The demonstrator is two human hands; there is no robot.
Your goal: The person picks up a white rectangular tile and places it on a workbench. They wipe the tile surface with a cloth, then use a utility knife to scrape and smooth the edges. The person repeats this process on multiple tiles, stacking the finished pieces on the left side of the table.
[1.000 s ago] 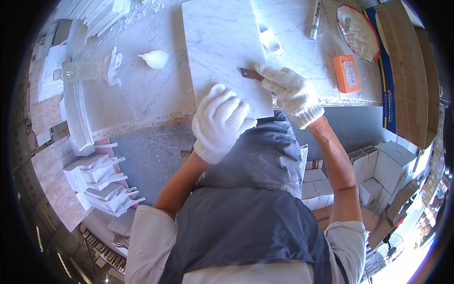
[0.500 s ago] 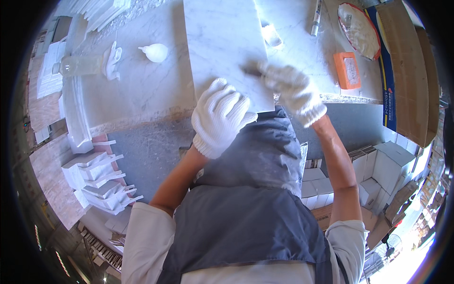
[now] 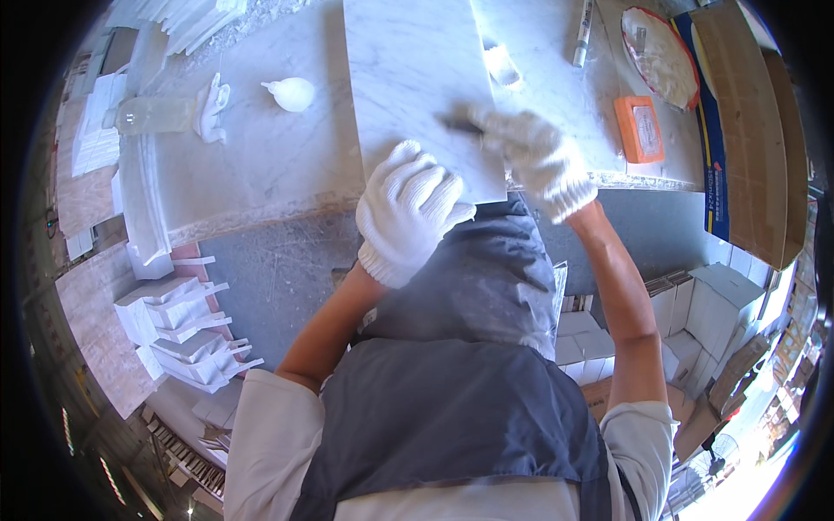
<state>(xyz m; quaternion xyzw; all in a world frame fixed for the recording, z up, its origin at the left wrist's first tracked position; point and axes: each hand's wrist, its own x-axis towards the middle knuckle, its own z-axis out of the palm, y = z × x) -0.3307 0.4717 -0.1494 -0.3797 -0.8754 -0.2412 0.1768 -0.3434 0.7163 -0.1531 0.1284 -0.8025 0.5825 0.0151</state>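
A marble-topped table [image 3: 261, 165] carries a white marble slab [image 3: 417, 78], an orange block [image 3: 640, 128], a marker [image 3: 582, 22], and perhaps a plate [image 3: 660, 56].

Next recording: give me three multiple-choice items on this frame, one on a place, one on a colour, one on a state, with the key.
1. Where does the left hand rest?
A. on the marble slab's near edge
B. on the orange block
C. on the cardboard

2. What colour are the gloves?
A. blue
B. white
C. black

3. How does the right hand look?
A. idle at the person's side
B. bare and open
C. motion-blurred, holding a small dark tool on the slab

Key: 1 A, its fingers lie over the marble slab; 2 B, both knit gloves are white; 3 C, it is smeared, with the small dark tool at its fingertips.
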